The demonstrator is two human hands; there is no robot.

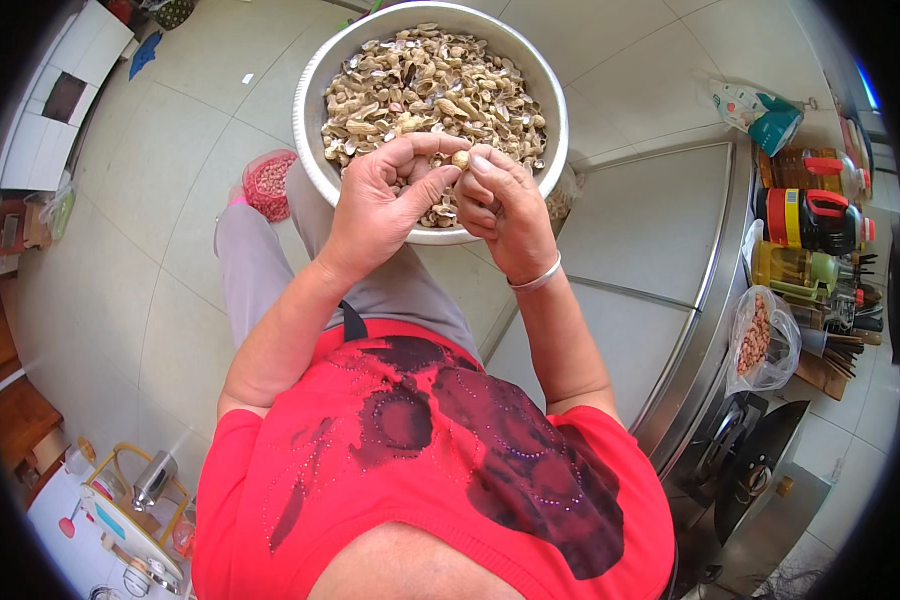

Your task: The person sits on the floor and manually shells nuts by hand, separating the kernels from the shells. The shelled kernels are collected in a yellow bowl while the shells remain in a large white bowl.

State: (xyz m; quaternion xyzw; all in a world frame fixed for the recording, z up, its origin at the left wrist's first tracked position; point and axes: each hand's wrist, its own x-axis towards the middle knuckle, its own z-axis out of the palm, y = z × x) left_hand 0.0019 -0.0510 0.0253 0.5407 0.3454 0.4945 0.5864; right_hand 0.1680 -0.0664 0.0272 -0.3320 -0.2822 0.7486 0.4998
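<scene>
A large round metal basin (305, 142) full of peanut shells (435, 90) stands before me, by my knees. Over its near side my two hands meet at one peanut (460, 160) in its shell. My left hand (397, 195) pinches it between thumb and forefinger. The thumb and forefinger of my right hand (502, 199) press on its other side; the remaining fingers are curled, and whether they hold anything is hidden. Beyond my left knee, a red bag of shelled peanuts (270, 182) sits low down.
To the right are kitchen cabinets (645, 210) and a counter with oil bottles (810, 169), a plastic bag of peanuts (756, 337), a knife block and a wok (757, 476). At lower left is a table (67, 499) with utensils. A clear bag lies right of the basin.
</scene>
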